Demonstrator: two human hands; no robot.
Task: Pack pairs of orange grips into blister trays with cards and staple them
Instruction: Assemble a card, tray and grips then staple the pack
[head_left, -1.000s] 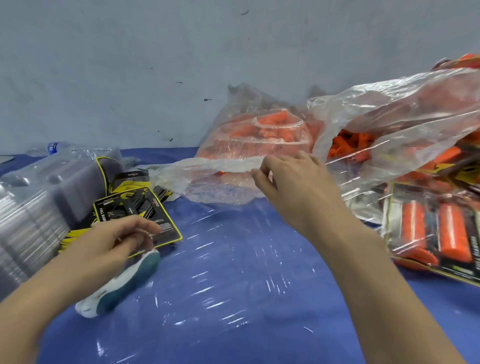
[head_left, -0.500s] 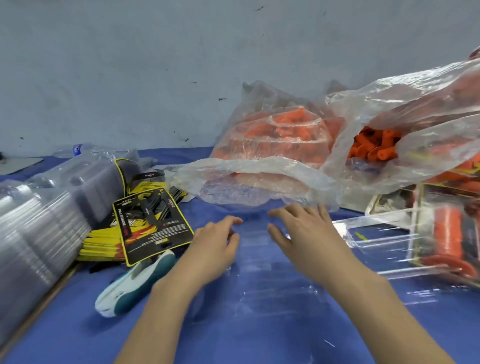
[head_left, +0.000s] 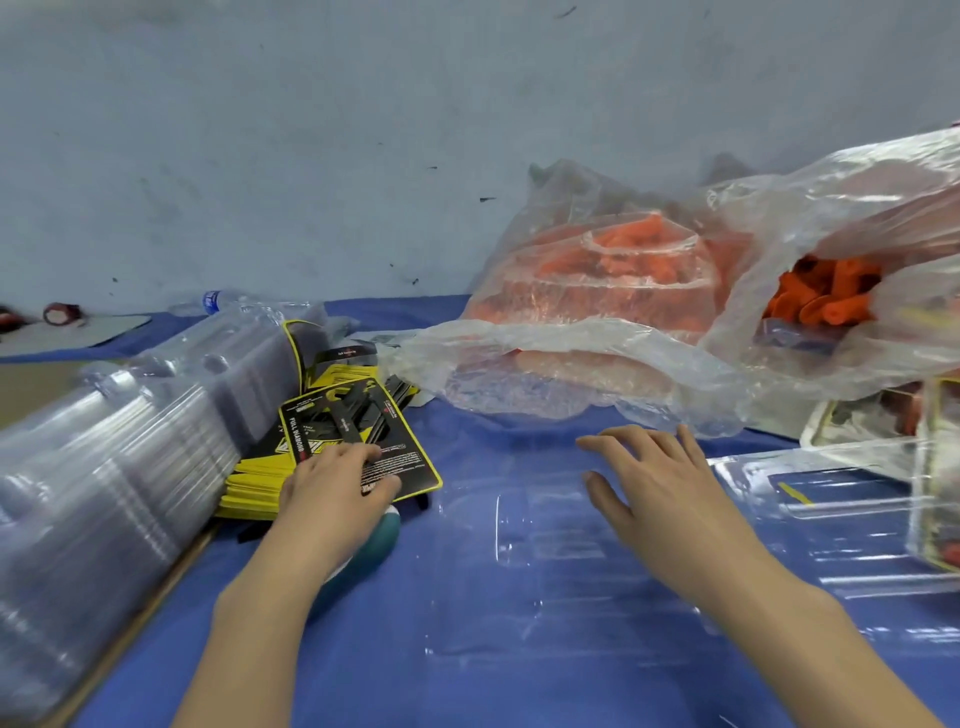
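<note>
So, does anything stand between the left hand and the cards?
Nothing visible does. The left hand lies directly on the top card; the teal stapler sits beneath its wrist, not between them.

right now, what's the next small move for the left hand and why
Probably pinch the top black-and-yellow printed card and slide it across into the clear plastic blister tray. The left hand rests on that card, the right hand hovers open over the tray, which looks empty.
</note>
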